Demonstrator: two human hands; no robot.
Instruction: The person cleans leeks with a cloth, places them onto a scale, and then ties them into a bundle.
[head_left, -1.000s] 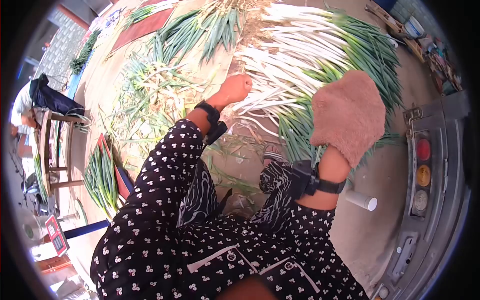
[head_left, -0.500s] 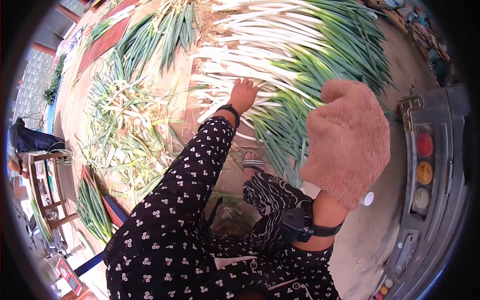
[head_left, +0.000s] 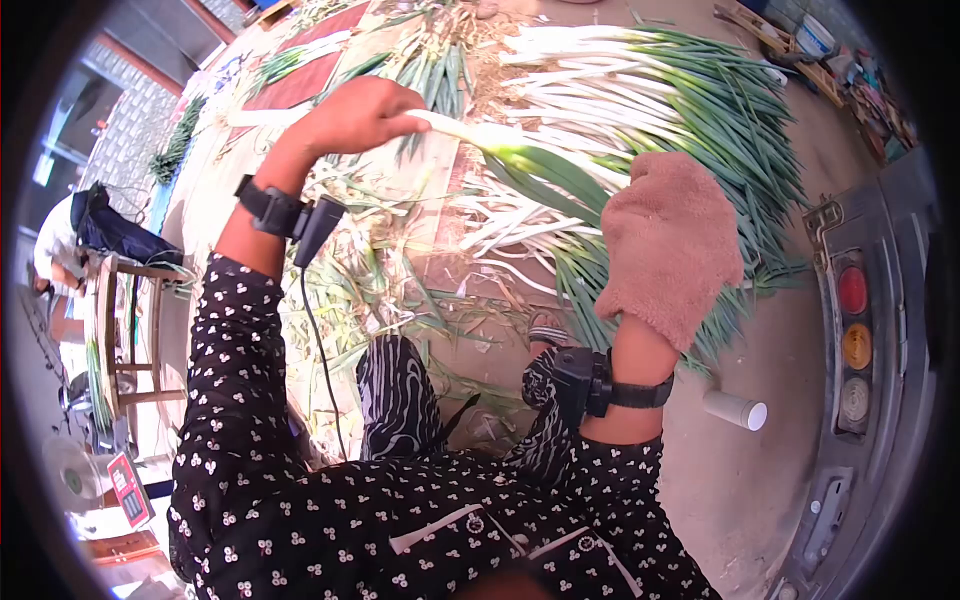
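Observation:
My left hand (head_left: 362, 116) is closed around the white stalk of a long green onion (head_left: 520, 165), whose root end sticks out to the left. The onion is stretched across to my right hand (head_left: 668, 240), which is covered by a fluffy pink mitt. Its green leaves run into the mitt; the fingers inside are hidden, but the mitt appears folded around them. Below and beyond lies a broad pile of green onions (head_left: 600, 110), white ends to the left and green tops to the right.
Stripped leaves (head_left: 370, 240) litter the ground at left. A wooden stool (head_left: 140, 335) and a bent-over person (head_left: 75, 235) are farther left. To my right stand a vehicle's rear with lamps (head_left: 853, 345) and a white cylinder (head_left: 735, 410) lying on the floor.
My left hand has left the pile and swung up and left, now with an onion stretched toward the mitt. The mitt stays on the right. The view has shifted somewhat.

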